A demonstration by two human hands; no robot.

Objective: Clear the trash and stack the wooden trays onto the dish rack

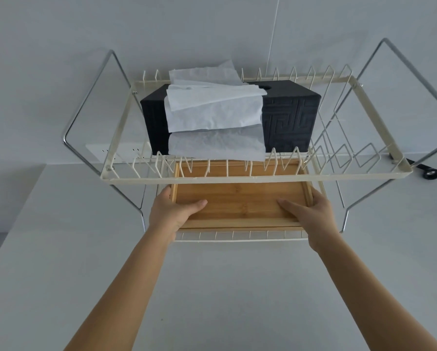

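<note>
White counter (pixel 225 287): left hand (pixel 170 211) and right hand (pixel 311 215) grip clamped on wooden tray (pixel 240 201) in dish rack (pixel 237 179).

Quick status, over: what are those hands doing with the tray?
Left hand and right hand grip wooden tray at its sides. Tray on dish rack lower tier. Tissue box on the tier above.

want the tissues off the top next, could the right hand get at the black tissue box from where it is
Probably yes. The right hand is busy gripping the wooden tray on the lower tier, but the tissue box sits on the open upper tier of the dish rack with nothing above it.
</note>
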